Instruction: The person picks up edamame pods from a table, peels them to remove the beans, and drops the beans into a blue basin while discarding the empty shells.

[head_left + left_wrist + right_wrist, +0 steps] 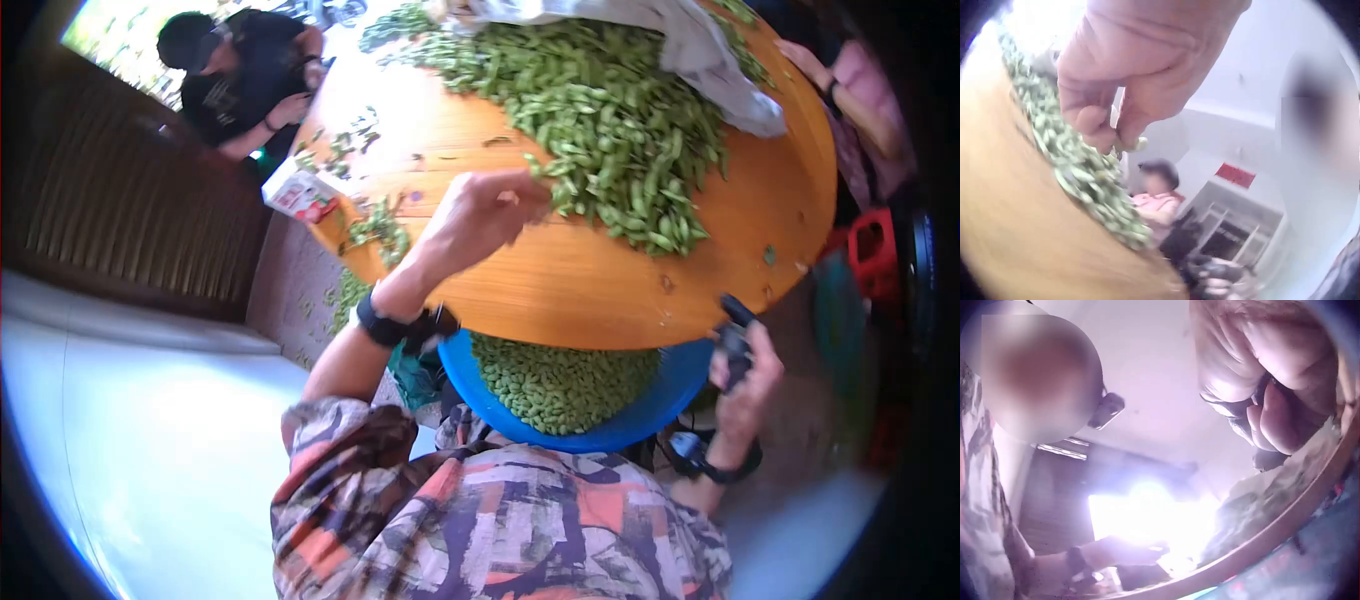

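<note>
My left hand [482,222] is over the wooden table [440,285], at the near left edge of a big heap of green soybean pods [610,120]. In the left wrist view its thumb and fingers pinch a green pod [1140,145], mostly hidden by the fingertips. Beside the table's near right edge, my right hand [752,385] grips a small black tool [737,345]. The right wrist view shows the tool's dark end [1267,461] sticking out under the curled fingers; its exact kind I cannot tell. Below the table edge, a blue basin [458,388] holds many pods [565,390].
A white cloth sack [700,50] lies over the heap's far side. Loose pods and leaf scraps [380,228] lie at the table's left, beside a white-and-red box [302,194]. One person [240,85] is at the far left, another [865,110] at the right near a red crate [872,255].
</note>
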The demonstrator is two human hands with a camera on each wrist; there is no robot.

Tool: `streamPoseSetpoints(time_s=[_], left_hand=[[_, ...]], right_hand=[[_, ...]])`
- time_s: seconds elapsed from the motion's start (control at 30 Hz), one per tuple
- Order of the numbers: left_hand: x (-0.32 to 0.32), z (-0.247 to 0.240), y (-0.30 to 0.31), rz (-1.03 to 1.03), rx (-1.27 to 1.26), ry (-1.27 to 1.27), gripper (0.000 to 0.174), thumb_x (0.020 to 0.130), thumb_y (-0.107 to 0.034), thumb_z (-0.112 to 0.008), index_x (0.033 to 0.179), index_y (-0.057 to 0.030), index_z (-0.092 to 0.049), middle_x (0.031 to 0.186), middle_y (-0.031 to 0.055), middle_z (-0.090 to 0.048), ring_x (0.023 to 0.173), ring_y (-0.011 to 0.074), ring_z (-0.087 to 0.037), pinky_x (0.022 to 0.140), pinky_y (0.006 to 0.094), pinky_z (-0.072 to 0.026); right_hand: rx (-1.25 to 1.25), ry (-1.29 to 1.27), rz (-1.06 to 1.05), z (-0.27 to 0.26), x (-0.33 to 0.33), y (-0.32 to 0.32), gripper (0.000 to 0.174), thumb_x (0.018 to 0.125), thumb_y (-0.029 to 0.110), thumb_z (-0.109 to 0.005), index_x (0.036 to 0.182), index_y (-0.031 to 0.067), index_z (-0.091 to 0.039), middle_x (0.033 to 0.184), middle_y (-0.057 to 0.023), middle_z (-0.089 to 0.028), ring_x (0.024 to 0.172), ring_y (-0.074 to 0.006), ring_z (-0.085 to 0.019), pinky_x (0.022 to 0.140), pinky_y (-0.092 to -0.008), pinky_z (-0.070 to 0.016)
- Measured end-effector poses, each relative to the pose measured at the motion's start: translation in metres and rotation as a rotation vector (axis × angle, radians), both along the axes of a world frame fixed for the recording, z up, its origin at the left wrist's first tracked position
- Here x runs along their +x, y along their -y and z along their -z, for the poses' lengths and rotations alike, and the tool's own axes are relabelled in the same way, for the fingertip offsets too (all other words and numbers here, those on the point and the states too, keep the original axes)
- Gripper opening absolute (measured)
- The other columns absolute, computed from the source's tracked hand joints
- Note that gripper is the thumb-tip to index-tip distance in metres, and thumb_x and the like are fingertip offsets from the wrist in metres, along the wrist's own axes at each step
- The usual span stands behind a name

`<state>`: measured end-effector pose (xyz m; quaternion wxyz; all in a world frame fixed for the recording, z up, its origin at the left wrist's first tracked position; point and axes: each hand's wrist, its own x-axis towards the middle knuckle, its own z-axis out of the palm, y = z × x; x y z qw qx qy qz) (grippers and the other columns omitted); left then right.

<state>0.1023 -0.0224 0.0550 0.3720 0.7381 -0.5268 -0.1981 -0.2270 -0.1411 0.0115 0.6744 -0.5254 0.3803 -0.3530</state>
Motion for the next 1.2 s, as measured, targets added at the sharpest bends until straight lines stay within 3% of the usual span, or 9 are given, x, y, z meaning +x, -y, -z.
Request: streamPoseSetpoints(time_s=[0.07, 0.17, 0.3, 0.63, 0.8, 0.97, 1.07, 1.1, 1.2], left_hand=[[-0.036, 0.005, -0.014, 0.019, -0.052, -0.67, 0.014, 0.092, -0.012, -0.066, 0.098, 0.001, -0.065, 0.07, 0.0006, -0.058, 0.058, 0.0056, -0.052, 0.049, 0.0219, -0.039], [-0.069, 0.023, -0.025, 0.014, -0.018, -0.924, 0.013, 0.093, -0.011, -0.065, 0.099, -0.0001, -0.066, 0.066, -0.0028, -0.055, 0.053, 0.0036, -0.05, 0.046, 0.0182, -0.0325], [-0.092, 0.03, -0.024, -0.103, -0.015, -1.055, 0.007, 0.091, -0.005, -0.065, 0.095, 0.0002, -0.065, 0.065, 0.0013, -0.059, 0.047, 0.0052, -0.049, 0.041, 0.0188, -0.031], [-0.102, 0.043, -0.025, -0.017, -0.152, -0.683, 0.003, 0.09, 0.001, -0.064, 0.092, 0.0035, -0.064, 0.082, 0.0037, -0.06, 0.053, 0.0074, -0.057, 0.042, 0.0188, -0.0377], [-0.096, 0.046, -0.028, 0.018, 0.028, -1.355, 0.012, 0.086, -0.003, -0.068, 0.096, 0.0022, -0.067, 0.081, 0.0083, -0.066, 0.051, 0.0111, -0.057, 0.043, 0.0205, -0.0386], [-0.099, 0.058, -0.03, 0.155, 0.001, -1.634, 0.017, 0.087, -0.005, -0.067, 0.101, 0.0026, -0.066, 0.082, 0.0112, -0.069, 0.053, 0.0137, -0.059, 0.045, 0.022, -0.043], [-0.113, 0.044, -0.025, -0.049, -0.018, -1.331, 0.015, 0.089, -0.005, -0.065, 0.102, 0.0022, -0.066, 0.08, 0.0098, -0.068, 0.055, 0.0131, -0.06, 0.046, 0.022, -0.0433], [-0.112, 0.05, -0.024, -0.015, -0.079, -1.056, 0.013, 0.091, -0.006, -0.064, 0.102, 0.0017, -0.065, 0.076, 0.0062, -0.066, 0.055, 0.0109, -0.058, 0.044, 0.021, -0.0389], [-0.112, 0.043, -0.023, -0.032, -0.055, -1.186, 0.011, 0.092, -0.008, -0.065, 0.099, 0.0004, -0.065, 0.071, 0.0004, -0.06, 0.054, 0.0064, -0.051, 0.047, 0.0199, -0.0376]], right_hand=[[-0.05, -0.014, -0.151, -0.008, 0.039, -0.022, 0.036, 0.102, 0.022, -0.04, 0.121, 0.0009, -0.063, 0.077, 0.0014, -0.058, 0.057, -0.0026, -0.048, 0.047, -0.0175, -0.0371], [-0.205, -0.026, -0.356, -0.009, 0.067, -0.031, 0.037, 0.092, 0.016, -0.044, 0.121, 0.0018, -0.064, 0.075, 0.0032, -0.051, 0.058, -0.0041, -0.05, 0.051, -0.0205, -0.039], [-0.221, -0.068, -0.447, -0.016, 0.076, -0.034, 0.031, 0.089, 0.004, -0.06, 0.119, -0.0001, -0.063, 0.083, -0.005, -0.055, 0.077, -0.0107, -0.054, 0.068, -0.0246, -0.043], [-0.572, -0.136, -0.419, -0.006, 0.075, -0.03, 0.025, 0.088, 0.0, -0.057, 0.112, -0.0023, -0.064, 0.082, -0.0093, -0.053, 0.075, -0.0164, -0.054, 0.066, -0.0271, -0.0421], [0.024, 0.094, -0.581, -0.007, 0.064, -0.024, 0.021, 0.089, 0.003, -0.051, 0.104, -0.0013, -0.065, 0.068, 0.0008, -0.051, 0.058, -0.0057, -0.048, 0.051, -0.0214, -0.0364], [0.163, 0.244, -0.632, -0.009, 0.059, -0.024, 0.018, 0.092, 0.006, -0.047, 0.096, -0.0014, -0.063, 0.065, 0.0044, -0.05, 0.053, -0.0008, -0.045, 0.046, -0.0188, -0.0321], [0.13, 0.128, -0.59, -0.006, 0.057, -0.026, 0.018, 0.087, 0.0, -0.05, 0.099, -0.002, -0.063, 0.069, -0.0022, -0.055, 0.056, -0.0095, -0.053, 0.05, -0.0235, -0.0389], [-0.189, 0.012, -0.487, -0.004, 0.06, -0.029, 0.022, 0.082, -0.003, -0.051, 0.1, -0.0021, -0.063, 0.072, -0.0067, -0.056, 0.061, -0.0167, -0.056, 0.054, -0.0269, -0.0422], [-0.55, -0.156, -0.346, -0.007, 0.067, -0.036, 0.034, 0.07, -0.007, -0.053, 0.102, -0.0019, -0.062, 0.084, -0.0172, -0.056, 0.078, -0.0353, -0.06, 0.067, -0.0352, -0.0482]])
